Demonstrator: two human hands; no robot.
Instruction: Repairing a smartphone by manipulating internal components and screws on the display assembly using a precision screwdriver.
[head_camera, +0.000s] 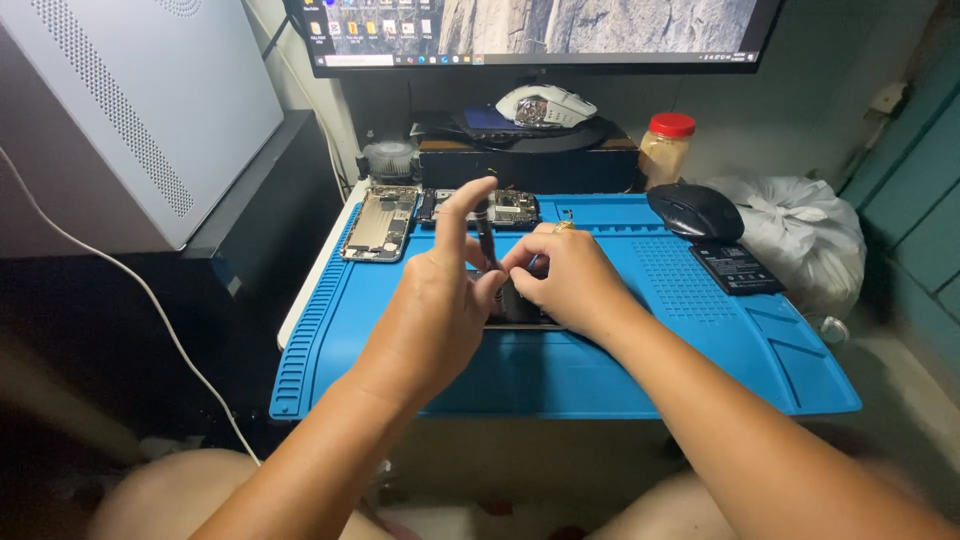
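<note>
Both hands meet over the middle of the blue work mat (560, 370) on the table. Left hand (435, 300) has its index finger raised straight up, thumb and other fingers curled in around a thin dark screwdriver (486, 238) that stands nearly upright between the two hands. Right hand (565, 280) has its fingertips pinched together low on the same tool, pressing down on a dark phone (520, 315) lying flat on the mat, mostly hidden under the hands. At the mat's far left edge lies an opened phone frame (380, 222), with a circuit board (510, 208) just beside it. Far right: black mouse (695, 210), flat black battery (737, 268) near it. Behind the mat: red-lidded jar (666, 148), white mouse (546, 105), monitor (530, 30).
</note>
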